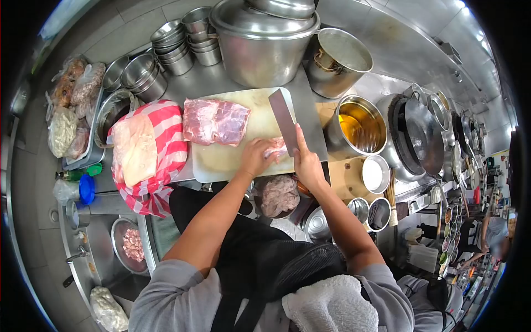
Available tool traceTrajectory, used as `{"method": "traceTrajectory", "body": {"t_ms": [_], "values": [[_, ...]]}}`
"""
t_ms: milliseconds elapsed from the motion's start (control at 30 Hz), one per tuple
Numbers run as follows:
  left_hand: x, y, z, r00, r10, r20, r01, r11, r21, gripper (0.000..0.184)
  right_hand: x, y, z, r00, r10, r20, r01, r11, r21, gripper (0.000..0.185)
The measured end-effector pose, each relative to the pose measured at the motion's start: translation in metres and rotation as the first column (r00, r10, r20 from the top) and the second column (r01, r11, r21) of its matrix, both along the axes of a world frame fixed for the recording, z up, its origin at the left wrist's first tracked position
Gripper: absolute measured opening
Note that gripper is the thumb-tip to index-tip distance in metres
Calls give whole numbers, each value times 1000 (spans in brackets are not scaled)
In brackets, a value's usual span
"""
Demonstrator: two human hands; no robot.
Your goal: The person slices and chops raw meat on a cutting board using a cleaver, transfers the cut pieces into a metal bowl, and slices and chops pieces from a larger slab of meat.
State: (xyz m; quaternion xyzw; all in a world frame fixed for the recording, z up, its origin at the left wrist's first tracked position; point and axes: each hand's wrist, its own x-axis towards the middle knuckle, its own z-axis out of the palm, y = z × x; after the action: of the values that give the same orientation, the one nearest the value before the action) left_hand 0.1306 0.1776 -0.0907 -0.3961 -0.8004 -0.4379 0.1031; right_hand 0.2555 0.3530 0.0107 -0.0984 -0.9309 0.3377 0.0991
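Note:
My right hand point(308, 166) is wrapped round the handle of a cleaver point(284, 119), whose broad blade points away from me over the right side of the white cutting board point(221, 163). My left hand point(256, 157) presses its curled fingers on a small piece of raw meat point(275, 147), just left of the cleaver. A large slab of raw meat point(215, 122) lies at the board's upper left. Beside the board, a pale slab of meat with skin point(135, 149) rests on a red-and-white striped plastic bag point(174, 130).
Behind the board stand a big lidded pot point(265, 50) and stacked steel containers point(171, 47). To the right are a pot of yellow oil point(362, 126) and a wok point(425, 135). A bowl of cut meat point(131, 244) sits in the sink at left. Another person point(494, 235) stands far right.

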Motion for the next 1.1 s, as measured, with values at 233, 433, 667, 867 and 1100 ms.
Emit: {"method": "traceTrajectory", "body": {"t_ms": [233,433,667,867,1100], "values": [[-2,4,1,998,57,-40,-56,998,20,23,-15,-10,-32,979,-27,203,9,996,89,82],[-4,3,-2,998,49,-31,-50,999,-10,23,-15,-7,-21,991,-26,130,10,993,115,80],[-6,1,-6,1000,6,3,-6,999,33,23,-18,-11,-5,996,-39,80,32,995,93,86],[-4,1,4,998,-1,-58,2,1000,8,20,-14,-30,-29,964,-34,265,-13,985,171,94],[-7,4,2,998,36,-54,-37,999,-19,17,69,-29,-2,901,-49,430,-35,982,185,102]]}}
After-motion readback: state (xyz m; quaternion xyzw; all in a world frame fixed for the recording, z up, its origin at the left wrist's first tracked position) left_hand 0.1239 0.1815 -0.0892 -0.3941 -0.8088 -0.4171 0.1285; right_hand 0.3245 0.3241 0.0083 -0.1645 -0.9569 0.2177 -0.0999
